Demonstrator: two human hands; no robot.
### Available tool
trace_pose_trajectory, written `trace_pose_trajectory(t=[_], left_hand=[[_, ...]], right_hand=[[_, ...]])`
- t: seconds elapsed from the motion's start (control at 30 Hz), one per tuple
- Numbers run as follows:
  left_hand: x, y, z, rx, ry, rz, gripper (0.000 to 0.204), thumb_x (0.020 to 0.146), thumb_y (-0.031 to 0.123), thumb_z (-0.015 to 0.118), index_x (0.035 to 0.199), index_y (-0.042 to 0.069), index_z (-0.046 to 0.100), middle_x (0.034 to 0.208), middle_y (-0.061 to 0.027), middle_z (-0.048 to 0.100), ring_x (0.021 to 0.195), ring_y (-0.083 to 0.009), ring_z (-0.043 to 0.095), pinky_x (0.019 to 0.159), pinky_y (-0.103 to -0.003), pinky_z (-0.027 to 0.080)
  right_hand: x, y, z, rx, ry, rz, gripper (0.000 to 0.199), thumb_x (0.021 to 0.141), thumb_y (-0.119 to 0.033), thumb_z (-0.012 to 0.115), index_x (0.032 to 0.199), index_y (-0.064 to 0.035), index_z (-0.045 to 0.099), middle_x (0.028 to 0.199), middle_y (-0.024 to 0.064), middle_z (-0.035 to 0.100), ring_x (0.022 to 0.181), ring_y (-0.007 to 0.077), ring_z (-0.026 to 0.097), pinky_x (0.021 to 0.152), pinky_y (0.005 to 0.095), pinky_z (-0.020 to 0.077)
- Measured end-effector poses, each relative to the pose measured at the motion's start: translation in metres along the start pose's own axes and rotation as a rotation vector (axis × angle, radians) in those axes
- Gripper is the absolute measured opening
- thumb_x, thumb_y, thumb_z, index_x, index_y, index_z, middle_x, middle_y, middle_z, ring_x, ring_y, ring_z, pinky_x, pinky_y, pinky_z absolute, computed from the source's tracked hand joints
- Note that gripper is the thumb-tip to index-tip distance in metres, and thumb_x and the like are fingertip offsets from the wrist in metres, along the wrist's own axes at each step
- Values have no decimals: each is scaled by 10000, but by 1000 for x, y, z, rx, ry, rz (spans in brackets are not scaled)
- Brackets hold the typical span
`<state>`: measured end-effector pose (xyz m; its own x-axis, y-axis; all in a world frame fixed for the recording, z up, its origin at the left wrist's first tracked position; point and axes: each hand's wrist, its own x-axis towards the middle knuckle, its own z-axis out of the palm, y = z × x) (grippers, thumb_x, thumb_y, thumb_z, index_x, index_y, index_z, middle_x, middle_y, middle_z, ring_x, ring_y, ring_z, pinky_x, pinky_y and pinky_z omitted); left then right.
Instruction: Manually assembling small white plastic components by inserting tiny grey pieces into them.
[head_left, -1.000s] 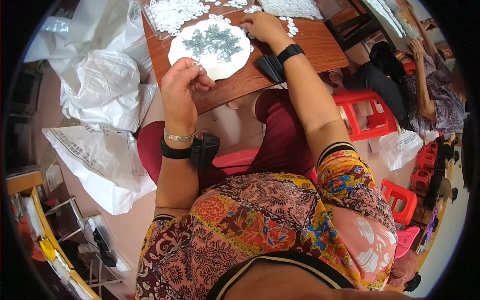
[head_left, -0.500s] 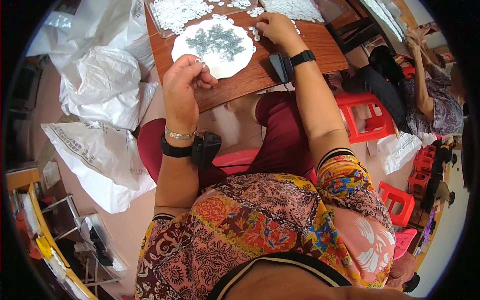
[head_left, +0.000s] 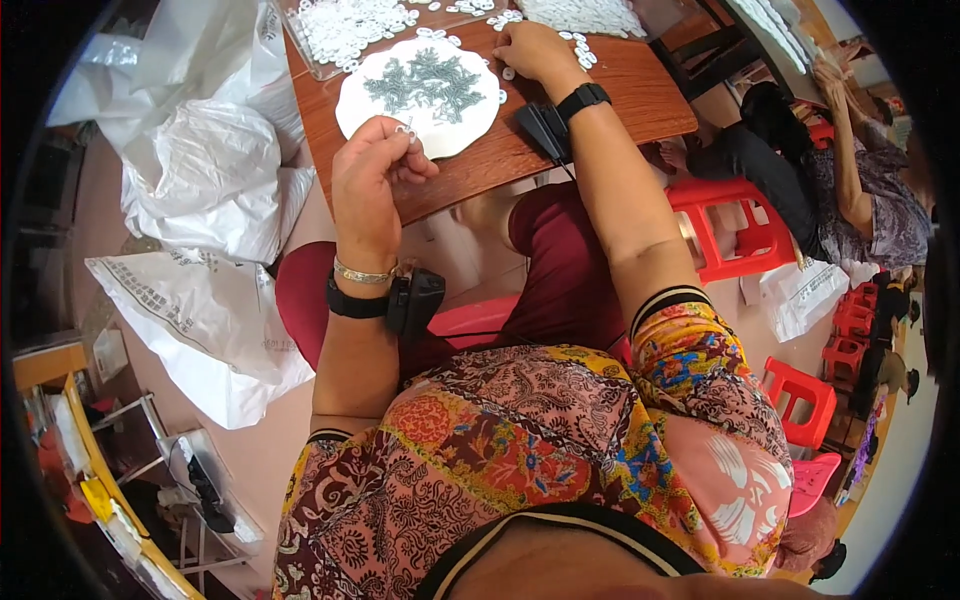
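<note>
My left hand (head_left: pixel 372 180) is held over the near edge of the plate, thumb and forefinger pinching a small white plastic piece (head_left: pixel 405 131). Just beyond it lies a white scalloped plate (head_left: pixel 462 138) with a heap of small grey metal parts (head_left: pixel 425 84), too fine to name. My right hand (head_left: pixel 535 50) is down at the table behind the plate's right side, its fingertips drawn together among loose white plastic pieces (head_left: pixel 578 50). Whatever those fingertips hold is hidden.
The brown wooden table (head_left: pixel 620 110) also carries a clear tray (head_left: pixel 320 70) of white pieces and a bag of white pieces (head_left: pixel 585 15). White sacks (head_left: pixel 205 170) stand to the left. A red stool (head_left: pixel 735 235) and a seated person (head_left: pixel 870 195) are at the right.
My right hand has shifted a little left, closer to the plate's edge. The left hand keeps its pinch on the white piece and has hardly moved.
</note>
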<state>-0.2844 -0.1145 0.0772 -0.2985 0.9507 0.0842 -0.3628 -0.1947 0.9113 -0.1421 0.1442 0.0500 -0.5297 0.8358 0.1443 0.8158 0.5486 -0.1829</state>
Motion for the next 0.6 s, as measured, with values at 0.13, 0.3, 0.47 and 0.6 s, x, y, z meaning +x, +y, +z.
trace_pose_trajectory(t=[0.13,0.3,0.47,0.6], left_hand=[[0,2,-1,33,-32,-22,143,892,119,428,824,16,501,714,-60,539,677,-166,559,636,-256,419],[-1,4,-7,40,-2,-7,144,891,119,429,824,16,504,717,-59,542,677,-167,564,634,-252,422],[1,0,-5,43,-16,-14,147,892,126,433,821,20,506,719,-55,544,677,-165,568,630,-249,424],[2,-2,-5,45,-27,-31,149,893,132,434,819,25,506,722,-52,548,675,-159,567,629,-245,424]], right_hand=[[-2,6,3,54,80,5,208,807,-301,637,895,-124,700,818,72,695,804,260,655,724,391,501],[-10,9,-9,449,151,83,298,808,-328,662,938,-61,690,781,95,681,699,217,643,656,334,498],[-13,28,-10,373,158,-23,316,794,-349,677,931,-66,697,754,91,676,672,194,639,643,326,499],[-9,18,-5,206,70,32,280,764,-379,694,901,-135,709,818,80,691,770,261,654,716,383,504]])
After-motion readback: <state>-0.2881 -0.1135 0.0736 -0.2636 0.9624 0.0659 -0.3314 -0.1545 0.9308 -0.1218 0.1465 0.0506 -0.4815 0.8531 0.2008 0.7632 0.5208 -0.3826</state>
